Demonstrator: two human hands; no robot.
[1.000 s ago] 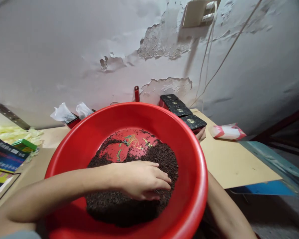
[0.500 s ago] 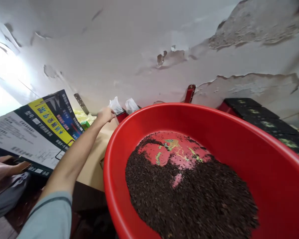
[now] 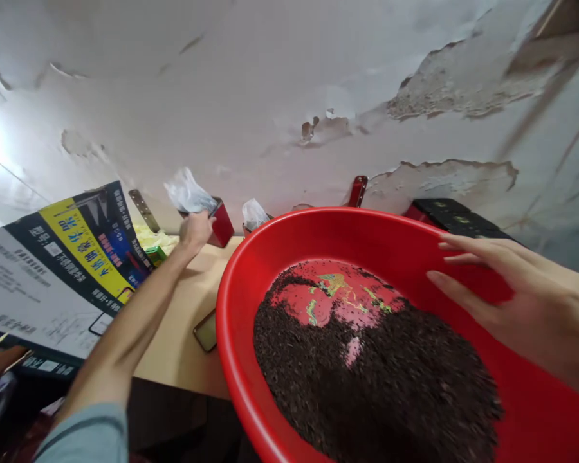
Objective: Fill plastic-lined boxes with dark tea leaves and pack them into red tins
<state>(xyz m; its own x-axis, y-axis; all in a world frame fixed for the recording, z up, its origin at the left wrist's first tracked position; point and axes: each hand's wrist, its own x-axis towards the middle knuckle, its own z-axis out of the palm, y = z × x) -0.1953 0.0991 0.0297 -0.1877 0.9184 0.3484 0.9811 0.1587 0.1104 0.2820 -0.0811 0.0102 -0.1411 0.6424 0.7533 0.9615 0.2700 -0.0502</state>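
My left hand [image 3: 196, 230], arm stretched out, is closed on the near side of a small dark red box [image 3: 223, 225]. A clear plastic bag [image 3: 188, 191] sticks up out of the box's top. My right hand [image 3: 525, 302] hangs over the right side of a big red basin [image 3: 244, 296], fingers apart and holding nothing. Dark, dry, loose bits that look like tea leaves [image 3: 318, 373] cover much of the basin's floor. A printed gold and green pattern [image 3: 332, 283] shows where the floor is bare.
A second box with a plastic bag [image 3: 255, 213] stands behind the basin's rim. A phone [image 3: 205, 331] lies on the wooden table [image 3: 174, 347]. At left is a large printed carton [image 3: 77, 257], another person's hand [image 3: 2, 361] beside it. Black-topped boxes [image 3: 444, 212] stand by the peeling wall.
My left hand has drawn the red box out from behind the basin, to the left. My right hand has come into view over the basin.
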